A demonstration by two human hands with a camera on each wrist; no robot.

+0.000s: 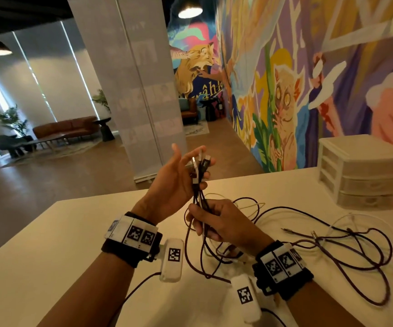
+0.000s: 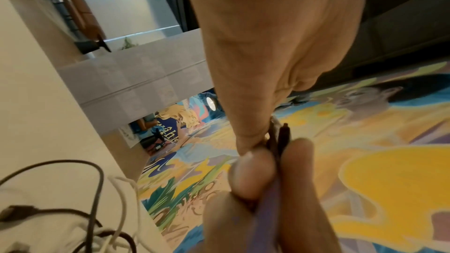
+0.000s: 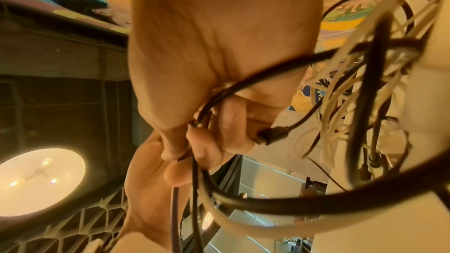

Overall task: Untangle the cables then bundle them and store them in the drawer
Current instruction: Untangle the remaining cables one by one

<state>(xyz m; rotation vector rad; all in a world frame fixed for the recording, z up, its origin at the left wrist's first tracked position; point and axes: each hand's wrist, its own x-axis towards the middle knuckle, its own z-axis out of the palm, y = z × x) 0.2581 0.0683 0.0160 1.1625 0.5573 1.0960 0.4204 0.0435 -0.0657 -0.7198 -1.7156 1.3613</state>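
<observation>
Cable ends [image 1: 199, 166] are held clamped in left hand [image 1: 176, 178] above table [image 1: 72, 232]; right hand [image 1: 221, 223] fingers are curled round strands below. Plugs should be kept aligned, slack drawn thru w/o yanking.

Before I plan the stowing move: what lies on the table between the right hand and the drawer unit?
In the head view, loose dark and white cable loops sprawl on the table between the right hand and the drawer unit.
</observation>
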